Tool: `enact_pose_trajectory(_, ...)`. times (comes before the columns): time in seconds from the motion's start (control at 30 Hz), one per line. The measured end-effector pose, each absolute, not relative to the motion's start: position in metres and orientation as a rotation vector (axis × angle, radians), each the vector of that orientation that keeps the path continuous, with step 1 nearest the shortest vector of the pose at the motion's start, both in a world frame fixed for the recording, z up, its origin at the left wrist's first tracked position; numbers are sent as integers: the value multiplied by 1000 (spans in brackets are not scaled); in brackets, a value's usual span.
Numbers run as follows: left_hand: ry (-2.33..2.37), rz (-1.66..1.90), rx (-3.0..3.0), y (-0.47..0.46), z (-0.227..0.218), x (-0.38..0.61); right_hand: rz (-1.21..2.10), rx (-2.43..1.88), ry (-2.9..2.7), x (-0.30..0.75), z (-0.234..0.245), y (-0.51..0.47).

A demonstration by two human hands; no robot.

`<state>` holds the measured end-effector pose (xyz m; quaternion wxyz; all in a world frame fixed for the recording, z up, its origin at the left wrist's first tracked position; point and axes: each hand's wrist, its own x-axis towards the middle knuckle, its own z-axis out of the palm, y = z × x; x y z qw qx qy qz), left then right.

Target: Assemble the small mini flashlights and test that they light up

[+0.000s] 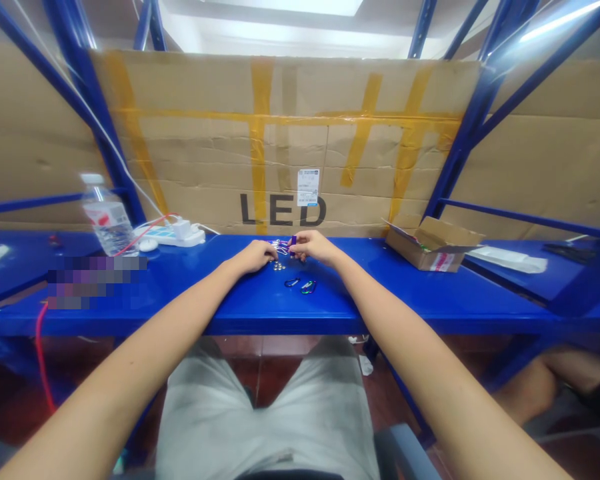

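Note:
Both my arms reach out over a blue table. My left hand and my right hand meet near the table's far side, fingers pinched together on a small purple carabiner with a metal ring at its left end. A few silver rings lie just below my left hand. Two more small carabiners, a dark one and a greenish one, lie on the table closer to me.
A water bottle and a white power strip with a red cable stand at the left. An open cardboard box sits at the right. A taped cardboard wall marked LED backs the table. Another person's leg shows low right.

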<state>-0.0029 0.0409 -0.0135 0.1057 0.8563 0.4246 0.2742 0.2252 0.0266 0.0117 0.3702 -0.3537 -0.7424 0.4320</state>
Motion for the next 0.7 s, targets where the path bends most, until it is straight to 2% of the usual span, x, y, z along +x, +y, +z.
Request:
enact_pose_trajectory(0.17, 1444, 753, 2523, 39, -8, -12, 996, -987, -1979, 224, 11, 26)
enact_pose_trajectory(0.43, 1449, 603, 2508, 25, -3, -3, 868, -1044, -2177, 224, 9, 24)
enact_pose_trajectory(0.7, 1537, 690, 2405, 32, -7, 2, 854, -1067, -2178, 223, 8, 24)
